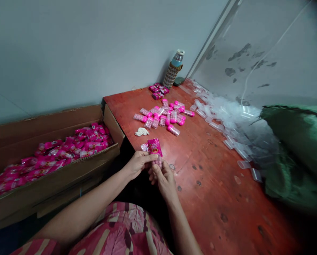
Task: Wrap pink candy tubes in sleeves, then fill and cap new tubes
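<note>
Above the near edge of the red table, my left hand (139, 163) pinches a pink printed wrapper (154, 145), thumb across its lower part. My right hand (165, 177) is closed around the lower end of a small clear container of pink balls (157, 162). The wrapper stands at the upper end of this container; fingers hide how far it covers it. Just beyond my hands lies a crumpled white scrap (141, 131). Farther back, several clear containers with pink caps (173, 117) lie in a loose pile, filled with pink balls.
A cardboard box (112, 154) of pink wrapped containers (68, 147) stands at the left. Along the right wall lie many clear empty containers (228, 124), beside a green sack (293, 152). A bottle in a woven cover (171, 75) and several pink packs (158, 90) stand at the table's back.
</note>
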The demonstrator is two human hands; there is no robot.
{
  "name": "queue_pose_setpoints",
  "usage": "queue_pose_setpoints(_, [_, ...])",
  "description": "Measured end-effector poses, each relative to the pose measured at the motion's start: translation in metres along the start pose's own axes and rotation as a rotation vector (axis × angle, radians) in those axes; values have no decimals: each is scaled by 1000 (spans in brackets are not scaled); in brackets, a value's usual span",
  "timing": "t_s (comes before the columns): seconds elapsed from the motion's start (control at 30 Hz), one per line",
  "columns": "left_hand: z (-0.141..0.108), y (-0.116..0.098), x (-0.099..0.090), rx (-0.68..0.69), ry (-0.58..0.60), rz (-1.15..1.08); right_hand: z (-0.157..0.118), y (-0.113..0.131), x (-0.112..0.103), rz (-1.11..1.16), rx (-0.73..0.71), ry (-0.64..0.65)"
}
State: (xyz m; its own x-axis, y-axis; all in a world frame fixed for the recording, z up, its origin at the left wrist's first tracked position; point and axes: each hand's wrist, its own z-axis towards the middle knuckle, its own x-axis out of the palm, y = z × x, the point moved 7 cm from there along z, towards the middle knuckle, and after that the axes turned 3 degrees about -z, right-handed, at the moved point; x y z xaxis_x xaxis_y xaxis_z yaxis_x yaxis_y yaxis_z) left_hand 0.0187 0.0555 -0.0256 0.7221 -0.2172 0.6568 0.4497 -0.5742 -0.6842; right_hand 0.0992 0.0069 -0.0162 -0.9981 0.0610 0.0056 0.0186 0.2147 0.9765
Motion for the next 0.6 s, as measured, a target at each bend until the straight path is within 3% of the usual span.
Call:
queue_pose_setpoints(0.17, [-4, 6, -1, 1, 9, -67, 2, -3, 1, 192, -7, -6])
queue_pose_setpoints(0.37, [-18, -1, -3, 26, 9, -79, 15, -1, 11, 209, -5, -26])
queue_pose_setpoints(0.43, [-27, -14, -17, 69, -48, -96, 16, 1, 14, 176, 8, -2])
queue_pose_setpoints(0.53, [-40, -45, -51, 262, -248, -167, 14, 2, 7, 120, 20, 5])
queue_pose_setpoints(0.6, [-43, -61, -68, 369, -371, -73, 13, 1, -4, 86, 28, -37])
